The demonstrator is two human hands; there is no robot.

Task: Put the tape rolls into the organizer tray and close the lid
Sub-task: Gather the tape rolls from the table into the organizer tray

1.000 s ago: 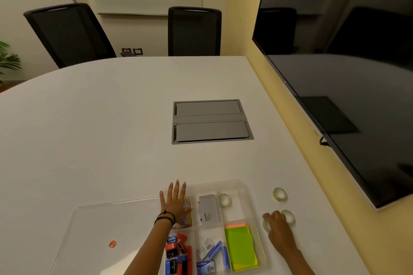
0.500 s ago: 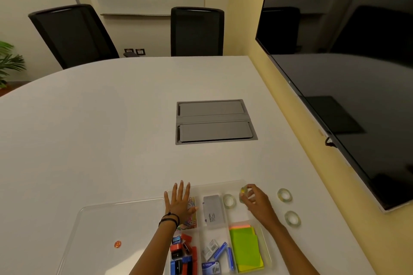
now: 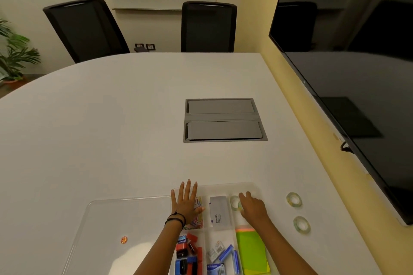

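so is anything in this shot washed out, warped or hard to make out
Head view: wide-angle warp bends the table edge and tilts the chairs; the dark wall screen mirrors the room; the clear lid nearly vanishes against the white top; the tape roll under the right hand is half hidden, so the grip is unclear; two tape rolls on the table are sharp.
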